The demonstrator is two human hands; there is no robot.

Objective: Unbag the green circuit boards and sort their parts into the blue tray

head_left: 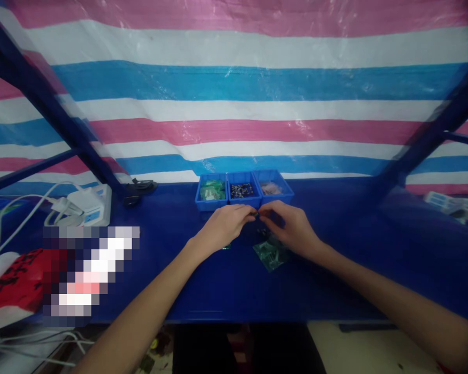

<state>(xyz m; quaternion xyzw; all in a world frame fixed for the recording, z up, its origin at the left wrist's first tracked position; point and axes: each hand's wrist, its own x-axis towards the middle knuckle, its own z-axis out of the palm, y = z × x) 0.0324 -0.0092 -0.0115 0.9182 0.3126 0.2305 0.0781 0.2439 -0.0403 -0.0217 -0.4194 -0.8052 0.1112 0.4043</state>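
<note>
My left hand (231, 222) and my right hand (290, 224) meet fingertip to fingertip over the blue table, just in front of three blue bins. Both are closed in a pinch around a tiny dark piece (256, 213), too small to name. Below my right hand lies a green plastic packet (271, 254), with a few small dark parts (262, 231) just above it. A small green piece (226, 246) shows under my left wrist. The left bin (211, 206) holds green packets, the middle bin (244, 201) many small black-and-metal parts, the right bin (287, 192) pale pinkish pieces.
At the left stand a white power strip (106, 205) with cables and a red bag (19, 280). Black items (140, 185) lie at the back left. Blue frame posts (54, 104) rise on both sides, before a striped sheet (237, 83). A blurred white object (448, 203) sits far right.
</note>
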